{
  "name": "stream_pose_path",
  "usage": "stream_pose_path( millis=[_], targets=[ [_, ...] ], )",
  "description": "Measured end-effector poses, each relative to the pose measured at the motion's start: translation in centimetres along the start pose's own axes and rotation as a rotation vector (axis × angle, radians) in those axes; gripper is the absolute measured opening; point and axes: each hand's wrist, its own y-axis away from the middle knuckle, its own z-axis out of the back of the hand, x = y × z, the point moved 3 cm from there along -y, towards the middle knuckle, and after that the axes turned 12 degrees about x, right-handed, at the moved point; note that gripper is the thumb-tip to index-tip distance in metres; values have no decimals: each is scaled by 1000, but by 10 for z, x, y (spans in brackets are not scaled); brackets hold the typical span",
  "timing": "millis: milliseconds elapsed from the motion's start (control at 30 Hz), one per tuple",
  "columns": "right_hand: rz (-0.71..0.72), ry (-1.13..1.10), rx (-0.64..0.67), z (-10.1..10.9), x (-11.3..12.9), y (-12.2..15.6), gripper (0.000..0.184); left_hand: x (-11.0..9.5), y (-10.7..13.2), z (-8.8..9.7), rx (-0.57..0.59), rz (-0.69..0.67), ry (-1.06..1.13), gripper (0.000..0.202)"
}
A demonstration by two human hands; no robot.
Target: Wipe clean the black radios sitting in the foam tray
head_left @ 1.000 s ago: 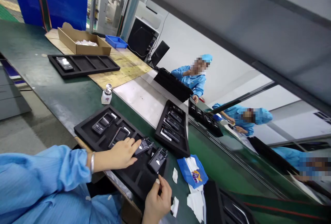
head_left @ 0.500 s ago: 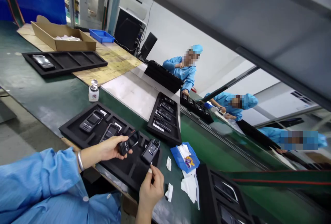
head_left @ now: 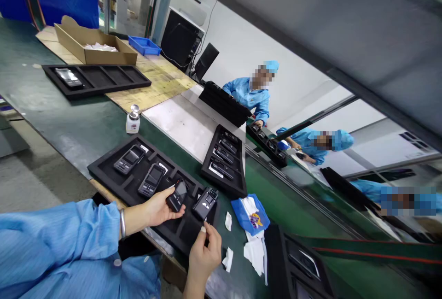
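In my left hand (head_left: 160, 209) is a black handheld radio (head_left: 178, 196) with a screen, held tilted above the near black foam tray (head_left: 103, 170). My right hand (head_left: 206, 250) is closed in a pinch just below another handheld radio (head_left: 205, 203), which lies back side up at the tray's right end. Whether something small sits between the right fingertips, or whether they touch that radio, I cannot tell. Two more radios lie screen up in the tray, one at the left (head_left: 129, 159) and one in the middle (head_left: 152, 180).
A white pump bottle (head_left: 133, 121) with a raised lid stands behind the tray. A second foam tray (head_left: 207, 170) with several radios lies further right. A blue bin (head_left: 238, 206) holds white cloths beside loose white scraps (head_left: 228, 260). Co-workers (head_left: 253, 91) work across the line.
My left hand has turned the radio so its screen faces up more. The right hand keeps its pinch in nearly the same place. The whole view has shifted slightly.
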Motion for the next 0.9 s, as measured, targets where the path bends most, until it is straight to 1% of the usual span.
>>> stream_pose_path(
  millis=[100,200,300,367,433,533,600,667,700,767,833,900],
  targets=[
    [-17,1,7,-1,0,0,25,1,4,-1,-6,13,-10,33],
    [-35,-11,14,-1,-1,2,25,2,22,0,-31,72,-56,39],
    [-82,-49,-7,3,-5,3,27,-1,55,9,-67,144,-230,47],
    [-154,-70,-23,6,-7,0,30,-5,75,19,-69,165,-434,52],
    [-253,-58,-8,5,-5,-9,38,-11,86,27,-31,121,-709,48],
    [-335,80,110,-8,8,-33,59,-23,84,31,12,-73,-1121,35],
    [-353,195,224,-24,18,-50,67,-28,77,30,0,-156,-1297,31],
    [-411,210,304,-38,23,-63,72,-30,70,29,13,-159,-1392,29],
    [-462,131,301,-42,21,-67,75,-30,68,29,30,-149,-1406,27],
    [-563,-153,219,-42,13,-70,84,-32,67,31,64,-125,-1388,27],
    [-642,-447,123,-36,-1,-66,93,-33,68,36,79,-88,-1333,29],
    [-715,-651,103,-26,-16,-55,93,-34,69,42,97,-56,-1281,32]
  ],
)
